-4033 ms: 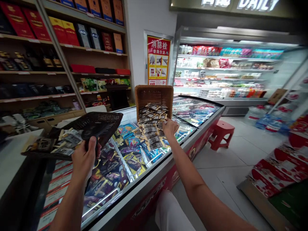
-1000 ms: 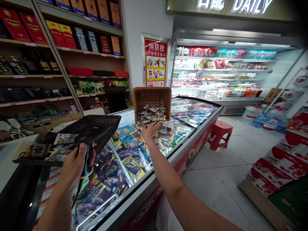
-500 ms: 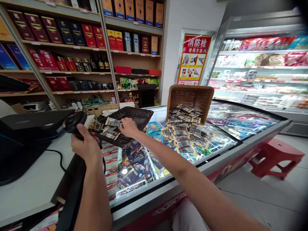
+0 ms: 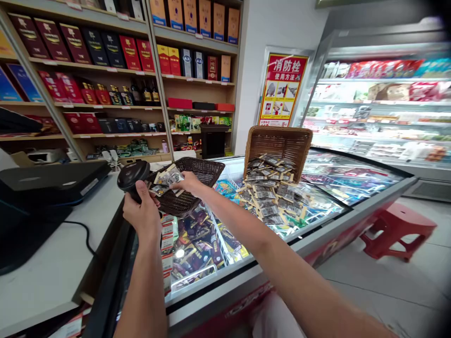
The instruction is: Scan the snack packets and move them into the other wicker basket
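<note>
My left hand (image 4: pixel 143 211) is closed around the handle of a black barcode scanner (image 4: pixel 133 176), whose head points toward the dark basket. In my right hand (image 4: pixel 190 183) are small clear snack packets (image 4: pixel 170 177), pinched by the fingers above the near left part of the dark brown woven basket (image 4: pixel 206 171). A few more packets lie under them, partly hidden. To the right, a lighter brown wicker basket (image 4: pixel 278 136) lies tipped on its side, with many similar packets (image 4: pixel 269 195) spilling from it onto the freezer's glass top.
The chest freezer (image 4: pixel 317 234) with frozen goods runs under both baskets. At left is a white counter (image 4: pixel 38 253) with a black machine (image 4: pixel 52 183) and a cable. A red stool (image 4: pixel 398 230) stands on the floor at right. Shelves of boxes rise behind.
The scanner in my left hand has moved right, closer to the dark basket. My right hand has raised packets from the basket toward the scanner.
</note>
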The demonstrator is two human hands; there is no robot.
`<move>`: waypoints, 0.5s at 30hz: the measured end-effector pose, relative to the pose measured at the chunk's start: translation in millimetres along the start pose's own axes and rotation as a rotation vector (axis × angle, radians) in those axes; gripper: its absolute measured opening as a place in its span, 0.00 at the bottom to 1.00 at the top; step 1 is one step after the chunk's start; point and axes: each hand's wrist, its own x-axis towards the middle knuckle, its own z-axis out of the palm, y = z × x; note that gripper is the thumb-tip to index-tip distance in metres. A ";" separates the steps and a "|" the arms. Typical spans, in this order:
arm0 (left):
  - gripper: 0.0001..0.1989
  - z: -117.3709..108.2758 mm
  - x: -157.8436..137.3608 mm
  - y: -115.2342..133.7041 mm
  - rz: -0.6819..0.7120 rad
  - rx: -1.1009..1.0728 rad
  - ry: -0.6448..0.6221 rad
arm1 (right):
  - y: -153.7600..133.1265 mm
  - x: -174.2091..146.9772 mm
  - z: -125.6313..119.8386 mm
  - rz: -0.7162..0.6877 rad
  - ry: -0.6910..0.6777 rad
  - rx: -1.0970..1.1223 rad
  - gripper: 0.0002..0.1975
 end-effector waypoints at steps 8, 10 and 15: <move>0.33 30.6 -17.1 20.0 0.028 -0.210 -0.205 | 17.0 -86.0 -144.9 -0.067 0.082 0.313 0.23; 0.33 35.3 -24.9 22.8 0.004 -0.213 -0.311 | 31.2 -94.1 -160.2 -0.054 0.206 0.432 0.21; 0.29 49.1 -42.2 23.2 -0.078 -0.036 -0.677 | 55.6 -88.0 -171.4 0.044 0.560 0.643 0.18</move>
